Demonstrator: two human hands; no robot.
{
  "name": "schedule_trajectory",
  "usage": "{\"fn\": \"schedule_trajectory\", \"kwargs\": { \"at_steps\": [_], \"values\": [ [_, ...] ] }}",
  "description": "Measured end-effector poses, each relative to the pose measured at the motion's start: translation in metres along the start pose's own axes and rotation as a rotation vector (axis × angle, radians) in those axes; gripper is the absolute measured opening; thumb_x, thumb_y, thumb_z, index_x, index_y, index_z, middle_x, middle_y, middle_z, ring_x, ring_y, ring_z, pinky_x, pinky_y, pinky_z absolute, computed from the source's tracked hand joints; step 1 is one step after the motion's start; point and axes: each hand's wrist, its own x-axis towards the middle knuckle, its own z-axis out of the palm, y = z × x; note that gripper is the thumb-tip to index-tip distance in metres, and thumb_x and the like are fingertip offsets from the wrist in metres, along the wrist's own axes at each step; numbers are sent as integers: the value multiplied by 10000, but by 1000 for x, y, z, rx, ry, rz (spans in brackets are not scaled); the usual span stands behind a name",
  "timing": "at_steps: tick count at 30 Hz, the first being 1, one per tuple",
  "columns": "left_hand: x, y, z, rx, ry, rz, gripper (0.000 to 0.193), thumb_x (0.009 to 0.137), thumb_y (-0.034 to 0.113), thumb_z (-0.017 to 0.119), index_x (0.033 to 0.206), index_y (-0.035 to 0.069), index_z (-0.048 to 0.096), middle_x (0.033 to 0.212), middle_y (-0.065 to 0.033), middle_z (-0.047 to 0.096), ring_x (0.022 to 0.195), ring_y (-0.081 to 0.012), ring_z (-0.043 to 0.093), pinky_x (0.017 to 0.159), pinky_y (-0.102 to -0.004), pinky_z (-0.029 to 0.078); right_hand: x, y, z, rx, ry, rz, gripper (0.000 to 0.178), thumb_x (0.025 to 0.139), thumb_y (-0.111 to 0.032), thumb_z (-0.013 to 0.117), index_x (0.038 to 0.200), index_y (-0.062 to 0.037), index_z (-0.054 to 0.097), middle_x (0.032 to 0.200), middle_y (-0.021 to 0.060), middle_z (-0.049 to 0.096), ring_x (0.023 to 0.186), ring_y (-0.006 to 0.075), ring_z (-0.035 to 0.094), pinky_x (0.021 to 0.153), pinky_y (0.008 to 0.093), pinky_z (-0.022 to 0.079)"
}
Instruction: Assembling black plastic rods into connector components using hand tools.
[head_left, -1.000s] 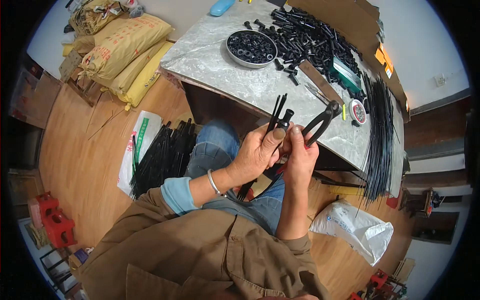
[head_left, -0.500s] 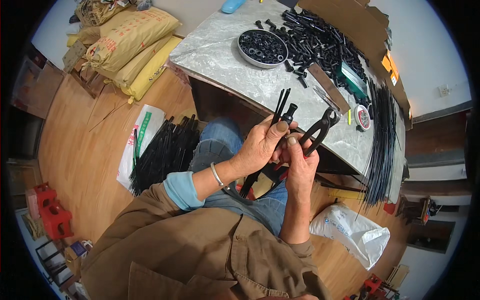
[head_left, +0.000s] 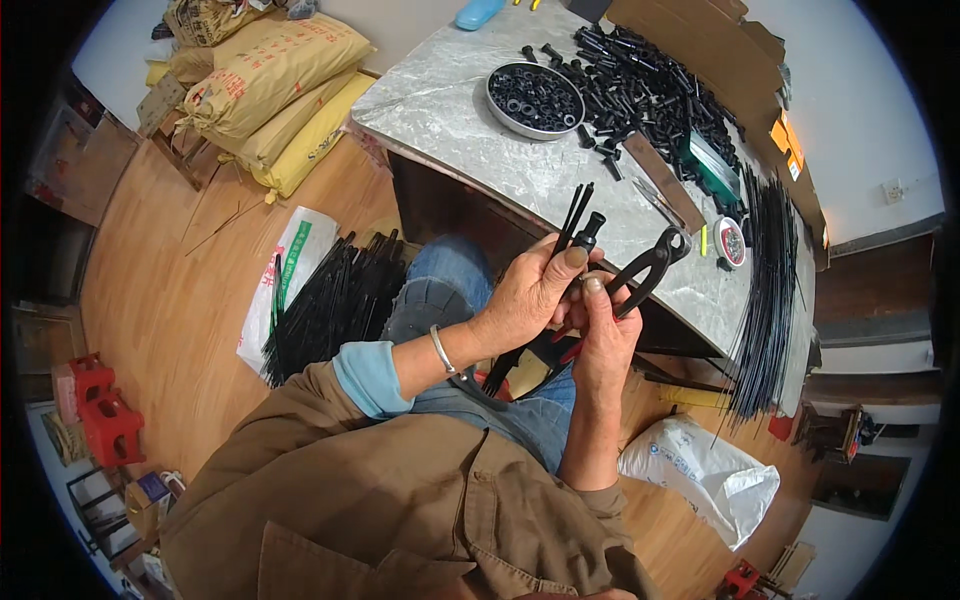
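Note:
My left hand point(head_left: 527, 292) is closed round several thin black rods point(head_left: 573, 217), whose ends stick up above the fist. A black cylindrical fitting point(head_left: 591, 231) with a flared end stands beside them, under my left thumb. My right hand point(head_left: 605, 325) holds pincers point(head_left: 648, 273) with black jaws and red handles, the head pointing up and to the right. Its thumb and fingertips meet the left hand's fingers just below the fitting. What those fingertips pinch is hidden.
Ahead stands a grey marble-patterned table point(head_left: 440, 110) with a round tin point(head_left: 535, 100) of black rings, a heap of black bolts point(head_left: 650, 95), and long black rods point(head_left: 768, 300) overhanging its right edge. More rods point(head_left: 335, 300) lie on the floor at left. A white bag point(head_left: 700, 475) lies at right.
The view has shifted slightly, so the table and floor things sit a little further right. Both hands keep nearly the same grip, with the rods and pincers still held close together.

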Motion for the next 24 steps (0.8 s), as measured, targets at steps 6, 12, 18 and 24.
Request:
{"fn": "schedule_trajectory", "kwargs": {
  "at_steps": [6,12,18,24],
  "values": [
    [-2,3,2,34,-11,-9,562,945,521,417,1121,12,576,772,-8,608,523,-18,440,443,-174,363,-2,-1,-4,-78,-3,8,178,939,-180,565,933,-4,593,644,40,580,514,101,528,476,226,415],
    [1,2,-1,77,-73,-12,618,938,571,382,1038,6,607,640,-3,555,476,-44,458,428,-199,369,-2,-16,-2,-190,-39,-59,136,899,-118,606,916,16,616,676,26,576,547,93,512,486,218,405],
    [4,9,-6,78,-167,-76,700,919,641,311,941,22,639,514,2,495,446,-63,499,414,-213,384,13,-43,-15,-691,-192,-19,140,858,-67,624,962,17,666,649,-2,561,552,53,474,488,213,383],
    [11,7,-9,-20,-170,-182,748,900,660,351,901,-38,619,553,-23,504,446,-76,479,413,-211,374,1,-60,-25,-673,-120,99,182,896,-170,597,897,11,608,639,33,567,516,102,525,466,224,399]
  ]
}}
